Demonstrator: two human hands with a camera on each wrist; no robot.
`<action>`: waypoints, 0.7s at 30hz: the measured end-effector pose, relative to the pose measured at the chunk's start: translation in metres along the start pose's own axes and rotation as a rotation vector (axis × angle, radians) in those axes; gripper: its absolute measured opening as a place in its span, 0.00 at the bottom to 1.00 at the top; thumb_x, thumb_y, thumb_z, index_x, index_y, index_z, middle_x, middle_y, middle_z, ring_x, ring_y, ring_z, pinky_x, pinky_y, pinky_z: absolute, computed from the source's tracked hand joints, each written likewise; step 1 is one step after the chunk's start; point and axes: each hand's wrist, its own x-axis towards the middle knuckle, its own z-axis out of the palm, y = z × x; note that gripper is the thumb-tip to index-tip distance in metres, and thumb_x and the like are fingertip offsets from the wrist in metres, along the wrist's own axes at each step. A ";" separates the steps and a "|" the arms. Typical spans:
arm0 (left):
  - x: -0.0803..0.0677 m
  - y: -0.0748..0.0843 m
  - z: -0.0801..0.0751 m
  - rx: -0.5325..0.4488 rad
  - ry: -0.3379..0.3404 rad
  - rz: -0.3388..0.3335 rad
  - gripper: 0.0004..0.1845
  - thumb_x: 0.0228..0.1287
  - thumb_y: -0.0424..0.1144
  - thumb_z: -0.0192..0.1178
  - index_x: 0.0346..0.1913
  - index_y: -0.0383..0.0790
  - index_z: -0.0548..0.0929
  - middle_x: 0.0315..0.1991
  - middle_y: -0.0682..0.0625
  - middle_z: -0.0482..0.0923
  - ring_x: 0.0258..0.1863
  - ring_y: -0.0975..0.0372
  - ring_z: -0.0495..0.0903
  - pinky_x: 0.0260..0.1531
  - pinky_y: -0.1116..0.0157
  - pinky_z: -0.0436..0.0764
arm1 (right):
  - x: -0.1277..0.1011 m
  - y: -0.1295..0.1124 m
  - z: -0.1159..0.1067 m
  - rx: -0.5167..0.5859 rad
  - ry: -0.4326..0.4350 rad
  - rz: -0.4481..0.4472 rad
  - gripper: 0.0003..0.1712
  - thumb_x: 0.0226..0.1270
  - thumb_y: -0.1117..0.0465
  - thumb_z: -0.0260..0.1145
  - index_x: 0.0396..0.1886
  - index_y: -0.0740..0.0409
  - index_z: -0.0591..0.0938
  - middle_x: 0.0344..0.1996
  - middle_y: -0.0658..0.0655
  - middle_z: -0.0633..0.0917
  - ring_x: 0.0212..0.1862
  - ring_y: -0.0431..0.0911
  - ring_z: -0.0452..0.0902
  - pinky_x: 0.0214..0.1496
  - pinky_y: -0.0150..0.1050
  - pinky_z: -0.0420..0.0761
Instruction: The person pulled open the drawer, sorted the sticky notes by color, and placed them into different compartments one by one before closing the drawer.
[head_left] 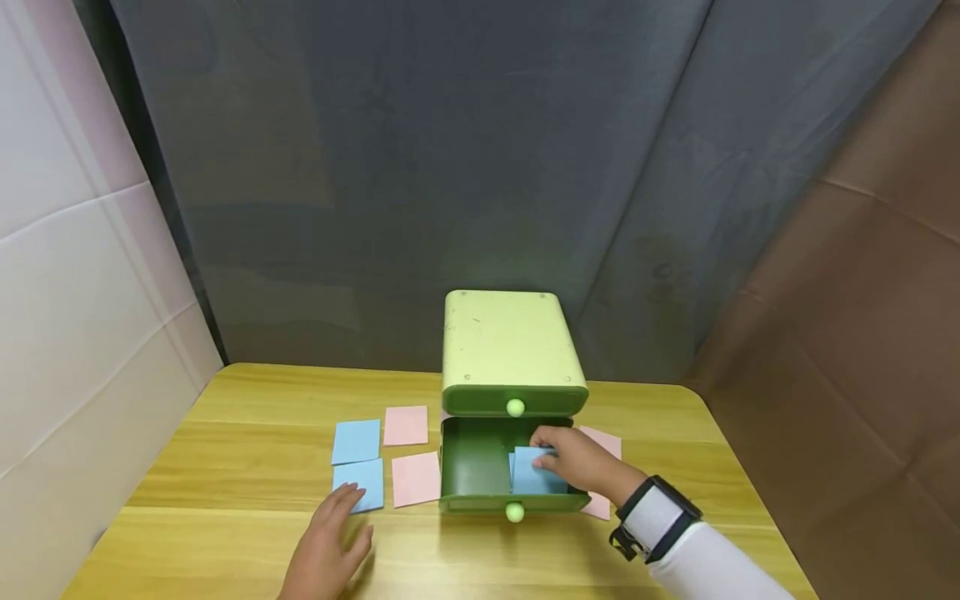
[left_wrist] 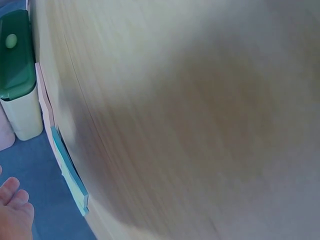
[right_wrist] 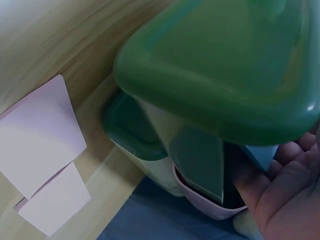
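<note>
With our right hand (head_left: 581,462) pinching the blue card (head_left: 534,472) inside the open lower drawer (head_left: 472,467) at 3 o'clock, we should lay it flat before letting go, while our left hand (head_left: 330,546) rests flat, fingers straight, at 8 o'clock.

A small green drawer cabinet (head_left: 512,350) stands on the wooden table (head_left: 225,533), its lower drawer (head_left: 480,475) pulled open. The right hand (head_left: 581,460) reaches into that drawer and pinches a blue card (head_left: 534,475). Left of the cabinet lie two blue cards (head_left: 356,441) and two pink cards (head_left: 406,425); the left hand (head_left: 330,546) rests flat there, fingertips touching the nearer blue card (head_left: 363,482). More pink cards (head_left: 606,442) lie right of the cabinet.
</note>
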 end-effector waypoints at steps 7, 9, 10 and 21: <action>0.001 -0.001 0.001 -0.010 -0.028 -0.014 0.26 0.45 0.30 0.72 0.52 0.31 0.81 0.54 0.38 0.77 0.53 0.44 0.77 0.46 0.47 0.80 | 0.003 0.004 0.002 -0.030 -0.007 0.016 0.05 0.64 0.65 0.66 0.39 0.56 0.80 0.33 0.48 0.80 0.34 0.43 0.72 0.36 0.41 0.74; 0.001 -0.001 0.002 -0.010 -0.032 -0.014 0.26 0.45 0.30 0.72 0.52 0.31 0.81 0.54 0.37 0.77 0.53 0.44 0.77 0.46 0.47 0.80 | 0.003 0.004 0.002 -0.029 -0.008 0.024 0.06 0.64 0.66 0.66 0.40 0.57 0.81 0.36 0.50 0.82 0.38 0.44 0.75 0.39 0.44 0.76; 0.001 -0.002 0.002 -0.010 -0.033 -0.014 0.26 0.45 0.30 0.72 0.52 0.31 0.81 0.54 0.37 0.77 0.53 0.44 0.77 0.46 0.47 0.80 | 0.003 0.004 0.002 -0.029 -0.008 0.026 0.07 0.64 0.66 0.66 0.41 0.58 0.81 0.38 0.51 0.83 0.40 0.46 0.77 0.40 0.45 0.78; 0.001 -0.004 0.007 -0.006 -0.034 -0.010 0.27 0.44 0.30 0.72 0.52 0.31 0.81 0.54 0.38 0.78 0.54 0.45 0.77 0.47 0.47 0.80 | 0.003 0.005 0.001 -0.034 -0.017 -0.002 0.13 0.64 0.68 0.65 0.49 0.64 0.81 0.46 0.58 0.84 0.52 0.55 0.79 0.51 0.53 0.79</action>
